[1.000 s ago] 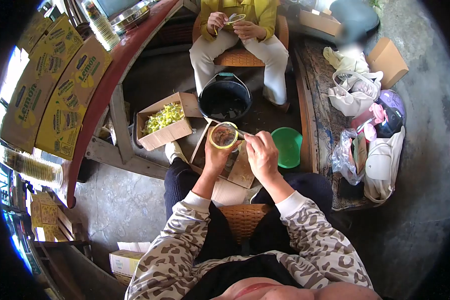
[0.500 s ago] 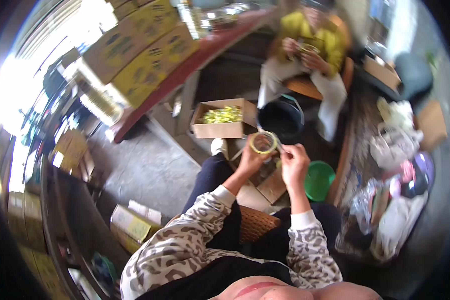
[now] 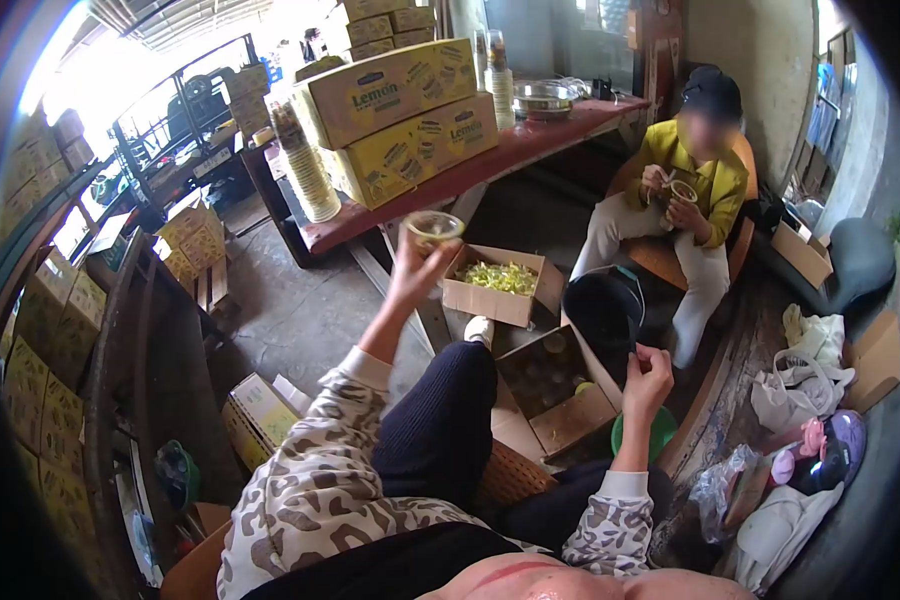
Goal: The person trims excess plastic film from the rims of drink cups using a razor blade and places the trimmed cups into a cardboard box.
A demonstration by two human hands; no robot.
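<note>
My left hand (image 3: 419, 262) is closed round a small clear plastic cup (image 3: 436, 226) with a yellowish rim, raised near the red table's front edge. My right hand (image 3: 649, 378) pinches a thin, dark, upright tool (image 3: 632, 338) whose kind I cannot make out. Behind that tool stands a black bucket (image 3: 595, 308). Between my hands is a cardboard box (image 3: 475, 300) holding many small yellow-green pieces. Closer to me, an open cardboard box (image 3: 577, 420) contains several round cups or jars, partly in shadow. A green basin (image 3: 658, 433) sits partly hidden beneath my right hand.
Lemon-printed cartons (image 3: 400, 150) and stacked cups (image 3: 308, 182) stand on the red table (image 3: 355, 226). Opposite me, a seated person in a yellow jacket (image 3: 727, 185) holds a similar cup. Bags (image 3: 800, 395) lie at right; more cartons (image 3: 255, 420) are at left.
My left hand has moved left and up with the cup, away from my right hand. My right hand has shifted right and lower. The view has tilted up and steadied.
</note>
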